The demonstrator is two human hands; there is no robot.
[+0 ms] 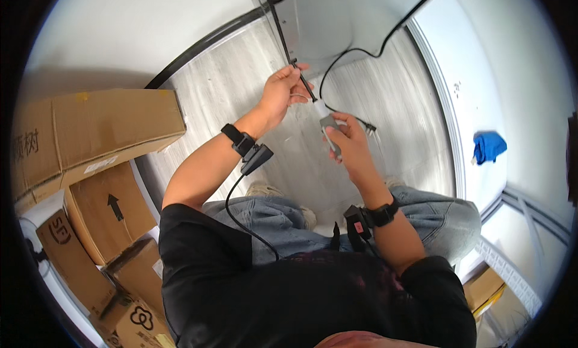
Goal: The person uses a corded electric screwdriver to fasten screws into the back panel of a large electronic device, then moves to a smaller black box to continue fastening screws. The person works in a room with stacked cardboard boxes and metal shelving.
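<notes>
One grey tool (329, 123) is held in the right hand (351, 142); farther left, the left hand (280, 94) curls at a black strip (305, 83), grip unclear.

Left grip (280, 92) farther forward, right grip (351, 141) curled

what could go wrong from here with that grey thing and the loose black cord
A slip of the right hand, which grips the grey object, might knock the left hand close by. The black cord loops near both hands, so it may snag. The black strip ends at the object's white tip, so a wobble could shift their alignment.
</notes>
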